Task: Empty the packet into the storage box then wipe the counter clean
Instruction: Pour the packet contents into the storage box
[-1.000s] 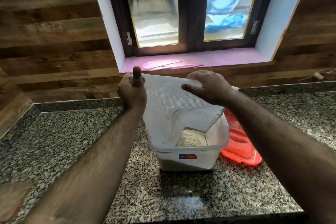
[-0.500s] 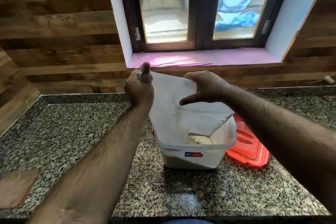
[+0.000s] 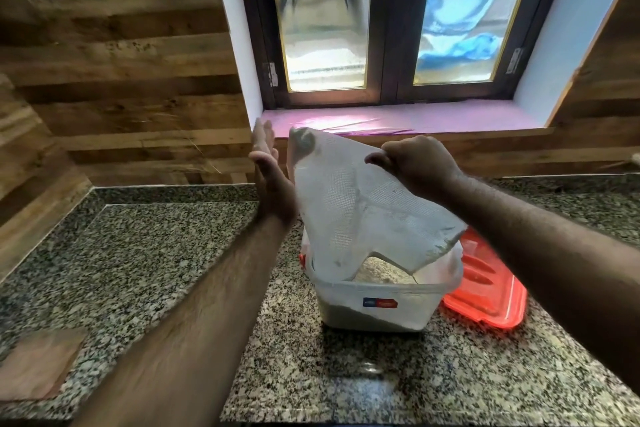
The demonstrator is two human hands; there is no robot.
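A white woven packet [image 3: 349, 204] hangs upside down over the clear storage box [image 3: 377, 305], its open mouth inside the box rim. Pale powder lies in the box. My right hand [image 3: 412, 163] pinches the packet's raised upper corner. My left hand [image 3: 270, 173] is flat with straight fingers, edge-on just left of the packet, a small gap between them.
The box's red lid [image 3: 485, 288] lies on the speckled granite counter [image 3: 145, 270] right of the box. A brown square tile [image 3: 38, 364] sits at the counter's front left. Wooden walls and a pink window sill [image 3: 398, 121] stand behind.
My left hand has let go of the packet's left corner and opened flat beside it. The right hand keeps its grip and the packet now hangs from it alone.
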